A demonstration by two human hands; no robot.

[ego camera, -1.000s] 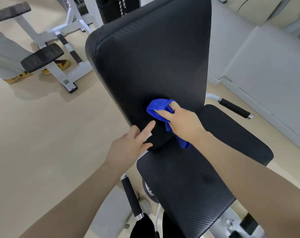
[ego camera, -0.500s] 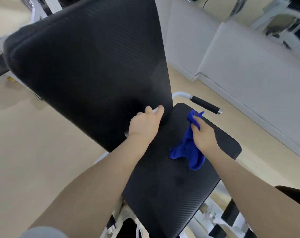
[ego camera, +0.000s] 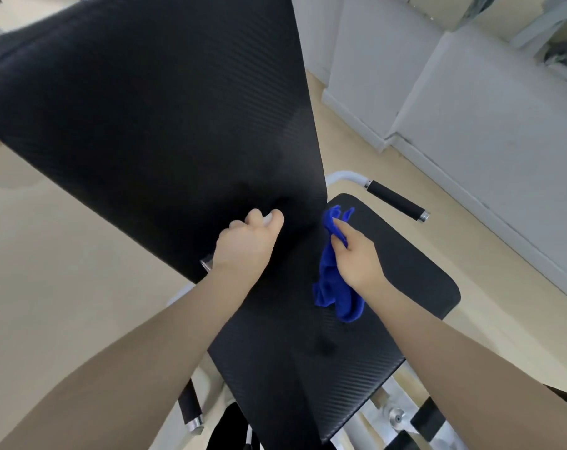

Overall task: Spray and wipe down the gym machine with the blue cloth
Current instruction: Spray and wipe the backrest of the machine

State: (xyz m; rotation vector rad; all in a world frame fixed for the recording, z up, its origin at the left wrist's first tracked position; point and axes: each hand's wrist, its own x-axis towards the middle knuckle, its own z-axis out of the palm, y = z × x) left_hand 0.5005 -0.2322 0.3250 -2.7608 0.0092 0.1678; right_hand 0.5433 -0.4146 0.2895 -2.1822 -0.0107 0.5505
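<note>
The gym machine has a tall black backrest [ego camera: 152, 118] and a black seat pad [ego camera: 405, 274] below it. My right hand [ego camera: 357, 258] pinches the blue cloth [ego camera: 332, 287], which hangs down onto the seat close to the backrest's lower right edge. My left hand [ego camera: 246, 248] is closed at the foot of the backrest around a small spray bottle. Only its white tip [ego camera: 268, 219] above my fingers and a grey bit [ego camera: 207, 264] by my wrist show. A dark damp spot [ego camera: 324, 347] marks the seat's front.
A black foam handle [ego camera: 394, 199] on a white tube sticks out right of the seat. Another handle [ego camera: 189, 407] sits low on the left. Pale wall panels [ego camera: 470, 125] run along the right. White frame parts and a bolt [ego camera: 396, 418] lie under the seat. Beige floor spreads to the left.
My right hand brought the cloth off the lower backrest down onto the seat. My left hand rose to the backrest's foot, and the view closed in on the machine.
</note>
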